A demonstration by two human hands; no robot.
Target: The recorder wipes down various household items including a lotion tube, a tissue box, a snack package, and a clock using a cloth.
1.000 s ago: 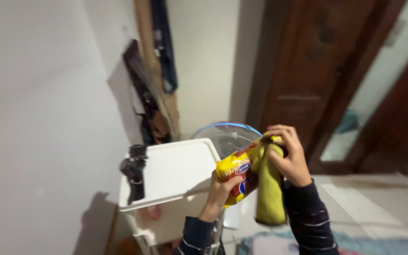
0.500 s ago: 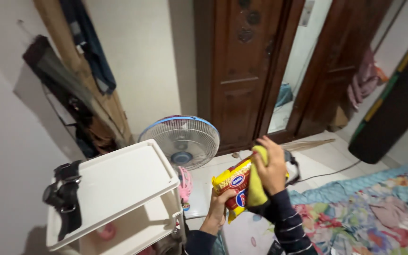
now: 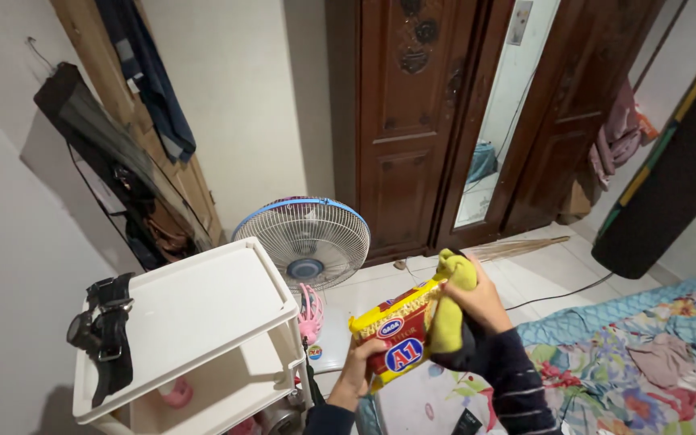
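The left grip point(image 3: 362, 366) clasps a packet point(image 3: 396, 338) from below; the right grip point(image 3: 477, 302) beside it clenches a yellow cloth point(image 3: 449, 310) against the packet.

Open air lies ahead of the hands point(image 3: 437, 338) above the tiled floor point(image 3: 541, 278). The white shelf point(image 3: 179, 322) and fan point(image 3: 304, 242) crowd the left; the bed point(image 3: 646, 362) blocks the right.
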